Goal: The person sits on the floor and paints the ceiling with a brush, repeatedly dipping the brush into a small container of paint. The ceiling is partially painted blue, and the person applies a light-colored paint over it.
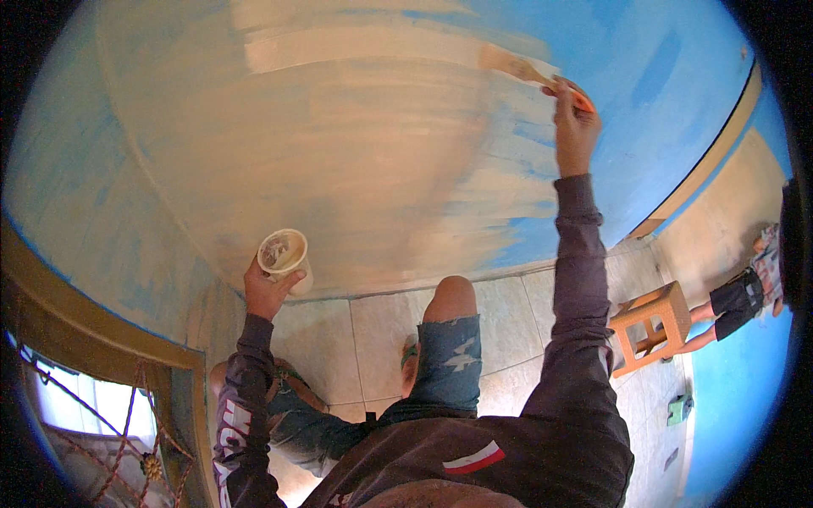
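My right hand [577,127] is closed round the orange handle of a paintbrush [521,68], reaching up and to the right. The brush's bristles lie against the wall [364,152], at the right end of a pale cream stroke. Cream paint covers much of this wall in streaks, with bright blue showing through and along the right. Low on the left, my left hand [269,288] grips a white plastic tub [292,262], tilted so that its inside shows. Pale paint coats the inner wall of the tub.
Light floor tiles [330,339] run along the wall's foot. To the right, another person [745,292] is beside an orange plastic stool [650,328]. A small green object [679,410] lies on the floor at the right. A window opening with knotted cords [127,423] is at lower left.
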Demonstrator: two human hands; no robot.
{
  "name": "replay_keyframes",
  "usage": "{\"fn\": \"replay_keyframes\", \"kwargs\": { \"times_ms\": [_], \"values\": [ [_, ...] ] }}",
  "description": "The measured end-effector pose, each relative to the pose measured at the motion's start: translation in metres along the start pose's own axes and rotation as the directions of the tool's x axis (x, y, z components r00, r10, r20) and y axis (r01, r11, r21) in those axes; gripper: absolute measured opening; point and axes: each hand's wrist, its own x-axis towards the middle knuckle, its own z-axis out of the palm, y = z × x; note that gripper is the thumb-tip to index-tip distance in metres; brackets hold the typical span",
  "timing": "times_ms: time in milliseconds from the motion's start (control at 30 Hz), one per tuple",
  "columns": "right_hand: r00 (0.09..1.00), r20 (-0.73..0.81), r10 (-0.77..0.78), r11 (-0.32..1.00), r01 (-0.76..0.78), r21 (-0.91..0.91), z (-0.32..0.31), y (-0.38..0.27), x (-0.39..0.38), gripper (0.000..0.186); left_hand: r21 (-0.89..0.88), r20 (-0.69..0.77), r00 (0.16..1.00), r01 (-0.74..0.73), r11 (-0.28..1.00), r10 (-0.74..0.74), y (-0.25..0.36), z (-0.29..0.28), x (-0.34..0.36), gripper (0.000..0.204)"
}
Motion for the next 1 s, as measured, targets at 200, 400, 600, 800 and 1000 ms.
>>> {"fn": "replay_keyframes", "kwargs": {
  "times_ms": [200,400,600,800,1000],
  "values": [
    [0.989,-0.147,0.024,0.952,-0.067,-0.297,-0.121,0.042,0.018,0.03,0.006,0.056,0.998,0.025,1.0,-0.025,0.007,0.0,-0.002,0.064],
    [0.919,-0.325,-0.225,0.737,-0.058,-0.673,-0.164,0.066,0.02,0.028,0.029,0.079,0.997,-0.003,1.0,0.001,0.014,0.001,-0.001,0.063],
    [0.943,-0.129,-0.308,0.613,0.092,-0.785,-0.085,0.036,0.024,0.024,-0.04,0.099,0.992,0.077,0.996,-0.073,0.017,0.001,0.002,0.067],
    [0.9,0.024,-0.436,0.648,0.333,-0.685,0.024,-0.054,0.001,0.02,-0.026,0.061,0.998,0.02,0.999,-0.019,0.025,0.0,-0.001,0.063],
    [0.926,-0.027,-0.376,0.899,0.358,-0.252,0.115,-0.132,-0.018,0.017,-0.016,0.022,1.0,0.001,1.0,-0.001,0.008,-0.002,0.0,0.067]
  ]
}}
